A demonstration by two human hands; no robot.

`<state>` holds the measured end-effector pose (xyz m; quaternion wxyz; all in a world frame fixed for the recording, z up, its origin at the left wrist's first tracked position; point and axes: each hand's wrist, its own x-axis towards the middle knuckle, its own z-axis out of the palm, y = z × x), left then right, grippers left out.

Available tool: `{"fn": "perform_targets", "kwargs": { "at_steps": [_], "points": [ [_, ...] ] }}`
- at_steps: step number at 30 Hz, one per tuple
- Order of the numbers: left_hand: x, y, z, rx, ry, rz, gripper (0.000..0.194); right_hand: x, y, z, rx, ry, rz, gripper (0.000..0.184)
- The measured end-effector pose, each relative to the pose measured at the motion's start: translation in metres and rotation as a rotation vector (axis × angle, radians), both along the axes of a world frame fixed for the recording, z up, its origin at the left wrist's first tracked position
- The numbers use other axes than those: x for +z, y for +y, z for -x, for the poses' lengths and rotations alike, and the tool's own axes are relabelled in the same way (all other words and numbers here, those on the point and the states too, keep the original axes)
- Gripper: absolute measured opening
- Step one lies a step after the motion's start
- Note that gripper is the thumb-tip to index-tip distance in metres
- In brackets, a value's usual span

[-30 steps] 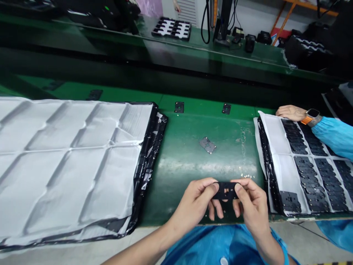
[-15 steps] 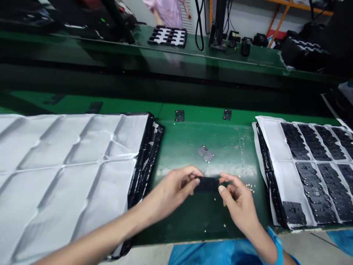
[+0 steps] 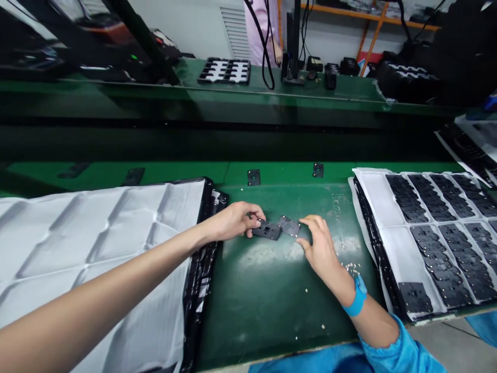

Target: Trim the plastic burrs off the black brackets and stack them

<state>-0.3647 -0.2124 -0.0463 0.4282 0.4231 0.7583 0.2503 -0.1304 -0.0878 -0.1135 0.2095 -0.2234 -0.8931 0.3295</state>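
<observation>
A thin black plastic plate (image 3: 267, 230) with small cutouts is pinched at its left end by my left hand (image 3: 238, 221), just above the green bench. My right hand (image 3: 320, 246), with a blue band at the wrist, has its thumb and fingers at the right corners of a second black plate (image 3: 290, 226). That second plate lies at or just over the bench surface, its left end close against the first plate. Whether the two plates touch is unclear.
A stack of white-lined trays (image 3: 116, 233) stands at left. On the right, a white-lined tray (image 3: 373, 207) bears rows of black plates (image 3: 442, 259). Two loose plates lie farther back, including one (image 3: 253, 177). Small pale bits (image 3: 351, 268) are scattered nearby. A person (image 3: 260, 36) stands beyond.
Both hands have moved forward over the bench. My left hand keeps the first plate; my right hand has left it and come to the second plate. The view has tilted upward.
</observation>
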Motion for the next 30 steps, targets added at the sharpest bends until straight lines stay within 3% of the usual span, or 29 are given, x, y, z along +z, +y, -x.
{"fn": "perform_targets", "kwargs": {
  "at_steps": [7,15,19,22,26,30],
  "points": [
    [-0.024,0.024,-0.018,-0.034,-0.021,-0.125,0.021,-0.006,-0.002,0.001,0.028,-0.037,-0.069,0.02],
    [-0.029,0.038,-0.021,-0.168,0.161,-0.096,0.005,-0.003,-0.021,-0.041,0.2,-0.174,-0.288,0.06],
    [-0.027,0.042,-0.025,-0.226,0.29,-0.126,0.02,-0.008,-0.028,-0.056,0.231,-0.223,-0.31,0.075],
    [-0.022,0.044,-0.031,-0.32,0.341,-0.183,0.034,-0.01,-0.024,-0.057,0.266,-0.222,-0.3,0.08],
    [-0.018,0.043,-0.038,-0.43,0.362,-0.197,0.031,-0.012,-0.017,-0.066,0.258,-0.188,-0.301,0.079],
    [-0.012,0.048,-0.028,-0.386,0.432,-0.149,0.029,-0.017,-0.019,-0.09,0.203,-0.113,-0.332,0.069]
  ]
}}
